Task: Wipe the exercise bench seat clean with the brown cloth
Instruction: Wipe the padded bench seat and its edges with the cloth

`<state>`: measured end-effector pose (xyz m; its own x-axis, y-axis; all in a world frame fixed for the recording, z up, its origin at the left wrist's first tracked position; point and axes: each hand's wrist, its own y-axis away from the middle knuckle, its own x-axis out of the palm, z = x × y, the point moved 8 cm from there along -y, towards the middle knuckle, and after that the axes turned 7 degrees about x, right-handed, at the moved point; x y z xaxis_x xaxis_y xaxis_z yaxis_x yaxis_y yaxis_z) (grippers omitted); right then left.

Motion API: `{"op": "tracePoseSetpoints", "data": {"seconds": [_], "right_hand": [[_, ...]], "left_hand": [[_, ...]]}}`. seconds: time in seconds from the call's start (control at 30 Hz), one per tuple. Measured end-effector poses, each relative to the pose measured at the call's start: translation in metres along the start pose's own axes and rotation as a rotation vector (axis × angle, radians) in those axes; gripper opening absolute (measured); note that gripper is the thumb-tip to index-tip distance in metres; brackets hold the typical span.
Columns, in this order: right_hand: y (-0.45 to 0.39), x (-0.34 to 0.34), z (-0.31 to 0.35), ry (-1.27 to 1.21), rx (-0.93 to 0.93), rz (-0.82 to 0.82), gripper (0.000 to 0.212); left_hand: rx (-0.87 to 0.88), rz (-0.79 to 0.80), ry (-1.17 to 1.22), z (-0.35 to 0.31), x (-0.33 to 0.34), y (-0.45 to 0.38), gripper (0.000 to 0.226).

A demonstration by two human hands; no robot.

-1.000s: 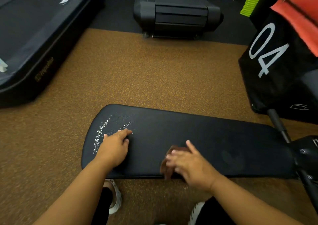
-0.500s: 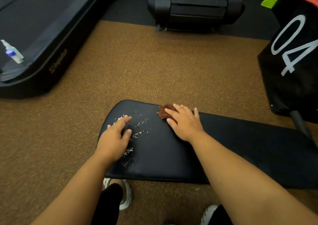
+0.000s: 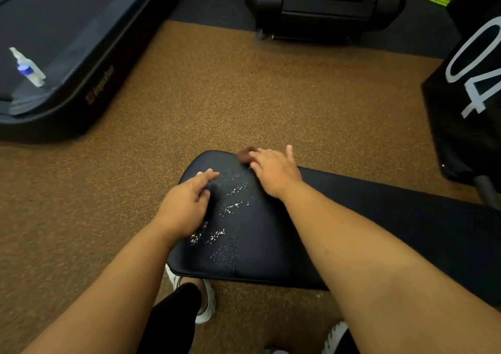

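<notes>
The black padded bench seat (image 3: 260, 256) runs from the middle of the view off to the right. White droplets speckle its left end between my hands. My right hand (image 3: 273, 172) lies flat at the seat's far edge and presses the brown cloth (image 3: 244, 154), which shows only as a small blurred patch past my fingertips. My left hand (image 3: 187, 204) rests palm down on the seat's left edge, fingers spread, holding nothing.
A treadmill deck (image 3: 67, 63) sits at the far left with a small spray bottle (image 3: 27, 67) lying on it. Another black machine (image 3: 322, 4) stands at the back. A black box marked 04 (image 3: 471, 88) is at the right. Brown speckled floor (image 3: 244, 96) surrounds the bench.
My right hand has swept the cloth from the seat's near edge to its far edge and leftward. The left hand has stayed on the seat's left end. The view has shifted left.
</notes>
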<state>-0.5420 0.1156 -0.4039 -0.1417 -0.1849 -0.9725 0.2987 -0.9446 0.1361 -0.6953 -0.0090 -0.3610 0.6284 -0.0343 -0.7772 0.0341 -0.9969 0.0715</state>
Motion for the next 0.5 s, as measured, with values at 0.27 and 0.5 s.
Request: {"op": "tracePoseSetpoints", "data": {"seconds": [0.27, 0.5], "right_hand": [[0.053, 0.008, 0.027, -0.055, -0.338, -0.015, 0.039], [0.051, 0.007, 0.026, 0.013, -0.031, -0.079, 0.042]], "left_hand": [[-0.301, 0.035, -0.138, 0.051, -0.005, 0.008, 0.054], [-0.309, 0.102, -0.246, 0.058, -0.006, 0.004, 0.049]]}}
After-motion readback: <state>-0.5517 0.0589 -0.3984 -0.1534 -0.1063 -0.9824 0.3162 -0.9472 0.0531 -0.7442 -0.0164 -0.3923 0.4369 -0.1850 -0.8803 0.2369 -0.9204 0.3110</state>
